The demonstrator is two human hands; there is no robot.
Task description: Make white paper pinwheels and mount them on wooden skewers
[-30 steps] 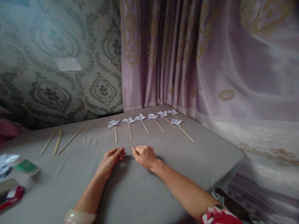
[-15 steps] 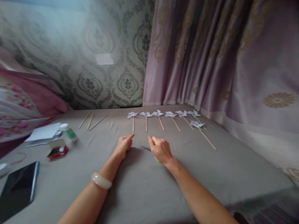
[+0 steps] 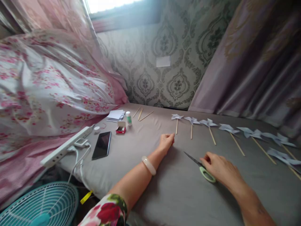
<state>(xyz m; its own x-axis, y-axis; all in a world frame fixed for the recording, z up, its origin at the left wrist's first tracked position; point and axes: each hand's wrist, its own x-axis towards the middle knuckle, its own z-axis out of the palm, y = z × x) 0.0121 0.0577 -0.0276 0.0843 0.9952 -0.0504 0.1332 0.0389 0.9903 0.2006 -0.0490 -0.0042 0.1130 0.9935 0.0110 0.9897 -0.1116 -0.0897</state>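
My left hand [image 3: 166, 143] is closed in a pinch near the middle of the grey sheet, just below the stick of the nearest paper pinwheel [image 3: 177, 117]. Whatever it may hold is too small to make out. Green-handled scissors [image 3: 207, 174] lie on the sheet, dark blades pointing up and left. Beside and partly over their handle is my right hand [image 3: 222, 168], thumb and fingers pressed together; I cannot make out anything in them. Several white pinwheels on wooden sticks, among them another pinwheel [image 3: 228, 128], form a row beyond my hands to the right.
Wooden sticks [image 3: 146, 116], a glue stick [image 3: 128, 118], a small red box [image 3: 120, 128], white paper [image 3: 116, 115] and a phone [image 3: 102, 145] lie leftward. A power strip [image 3: 67, 146] with cables runs along the left edge, above a turquoise fan [image 3: 42, 205].
The view has turned left, bringing the fan and power strip into sight. My right hand has moved right, away from my left hand, uncovering more of the scissors.
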